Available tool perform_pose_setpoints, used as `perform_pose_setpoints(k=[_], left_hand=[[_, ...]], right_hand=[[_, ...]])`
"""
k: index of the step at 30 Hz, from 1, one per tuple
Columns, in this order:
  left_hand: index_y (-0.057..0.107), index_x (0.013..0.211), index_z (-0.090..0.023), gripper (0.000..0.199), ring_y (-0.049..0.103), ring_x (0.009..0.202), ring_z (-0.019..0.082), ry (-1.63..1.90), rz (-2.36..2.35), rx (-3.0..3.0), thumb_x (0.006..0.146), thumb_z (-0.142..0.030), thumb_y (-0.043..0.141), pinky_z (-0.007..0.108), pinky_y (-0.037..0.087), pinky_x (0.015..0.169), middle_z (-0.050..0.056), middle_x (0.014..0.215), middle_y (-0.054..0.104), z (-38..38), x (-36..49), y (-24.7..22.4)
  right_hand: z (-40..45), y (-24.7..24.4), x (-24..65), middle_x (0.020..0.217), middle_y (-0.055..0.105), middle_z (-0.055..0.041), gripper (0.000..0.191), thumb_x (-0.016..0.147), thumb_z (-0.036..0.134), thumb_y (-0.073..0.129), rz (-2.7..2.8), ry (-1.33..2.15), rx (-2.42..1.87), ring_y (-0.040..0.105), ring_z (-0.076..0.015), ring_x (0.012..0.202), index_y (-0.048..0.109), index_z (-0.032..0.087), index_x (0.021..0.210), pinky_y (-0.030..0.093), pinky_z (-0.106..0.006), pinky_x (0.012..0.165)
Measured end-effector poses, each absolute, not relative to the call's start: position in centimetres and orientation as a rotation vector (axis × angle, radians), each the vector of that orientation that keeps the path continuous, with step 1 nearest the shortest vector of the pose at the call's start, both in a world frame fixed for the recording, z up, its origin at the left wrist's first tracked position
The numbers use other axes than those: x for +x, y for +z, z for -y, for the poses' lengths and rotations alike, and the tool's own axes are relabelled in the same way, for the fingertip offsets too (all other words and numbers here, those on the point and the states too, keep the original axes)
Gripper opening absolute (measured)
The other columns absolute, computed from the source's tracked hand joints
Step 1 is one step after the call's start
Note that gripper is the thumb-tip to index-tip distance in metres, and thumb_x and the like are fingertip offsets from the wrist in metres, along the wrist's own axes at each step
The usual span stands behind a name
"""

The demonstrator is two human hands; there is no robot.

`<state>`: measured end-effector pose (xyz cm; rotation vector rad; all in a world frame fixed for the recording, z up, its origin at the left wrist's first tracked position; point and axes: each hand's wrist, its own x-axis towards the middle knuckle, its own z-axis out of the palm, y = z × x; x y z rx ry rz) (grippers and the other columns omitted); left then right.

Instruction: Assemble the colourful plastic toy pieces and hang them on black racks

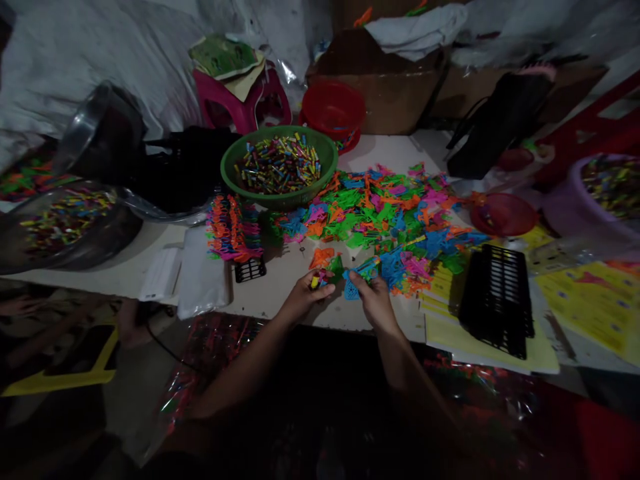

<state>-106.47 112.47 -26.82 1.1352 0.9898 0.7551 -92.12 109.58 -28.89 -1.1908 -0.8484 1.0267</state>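
Observation:
Near the front edge of the table, my left hand is closed around a few small yellow and pink pieces, tube-like in shape. My right hand pinches a flat blue plastic piece with a lattice pattern, close to the left fingertips. Just beyond the left hand are an orange plastic piece and a green one. A wide heap of bright plastic pieces in green, orange, blue and pink spreads behind both hands. Their exact kind is too dim to make out.
A green basin of small coloured tubes stands behind the heap. Left are a bundle of stacked pieces, plastic bags and a metal bowl. Black slotted trays lie right on yellow sheets. Another person's arm shows at left.

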Motion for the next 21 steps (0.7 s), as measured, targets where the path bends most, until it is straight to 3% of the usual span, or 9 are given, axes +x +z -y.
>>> perform_pose_setpoints(k=[8,12,17,21], left_hand=[[0.049,0.077,-0.016,0.044,0.049,0.045,0.007,0.743,-1.048,1.159,0.049,-0.037,0.076,0.016,0.032,0.035,-0.004,0.061,0.057,-112.0,-106.9,-26.8],[0.051,0.075,-0.014,0.041,0.046,0.046,0.006,0.754,-1.043,1.104,0.052,-0.039,0.074,0.015,0.033,0.036,-0.005,0.056,0.052,-111.8,-106.8,-26.7],[0.052,0.075,-0.013,0.041,0.045,0.048,0.005,0.757,-1.000,0.992,0.055,-0.041,0.073,0.015,0.030,0.035,0.000,0.068,0.057,-111.5,-106.4,-26.6],[0.051,0.072,-0.013,0.040,0.040,0.043,0.004,0.791,-1.023,1.001,0.054,-0.041,0.073,0.015,0.028,0.034,-0.004,0.060,0.051,-111.4,-106.2,-26.6]], right_hand=[[-109.1,-29.1,-93.0,0.061,0.058,0.0014,0.022,0.068,0.039,0.062,0.911,1.120,-1.183,0.051,-0.0121,0.056,0.059,0.017,0.068,0.043,-0.025,0.055],[-109.1,-29.2,-92.9,0.063,0.057,0.0017,0.021,0.066,0.038,0.063,0.935,1.076,-1.204,0.051,-0.0114,0.059,0.059,0.018,0.068,0.043,-0.024,0.058],[-108.9,-29.4,-93.0,0.062,0.056,0.0020,0.020,0.066,0.037,0.063,0.878,1.024,-1.217,0.051,-0.0108,0.058,0.058,0.017,0.067,0.043,-0.023,0.057],[-108.9,-29.5,-93.2,0.059,0.056,0.0022,0.020,0.066,0.036,0.062,0.880,0.959,-1.241,0.049,-0.0103,0.055,0.057,0.017,0.065,0.042,-0.023,0.054]])
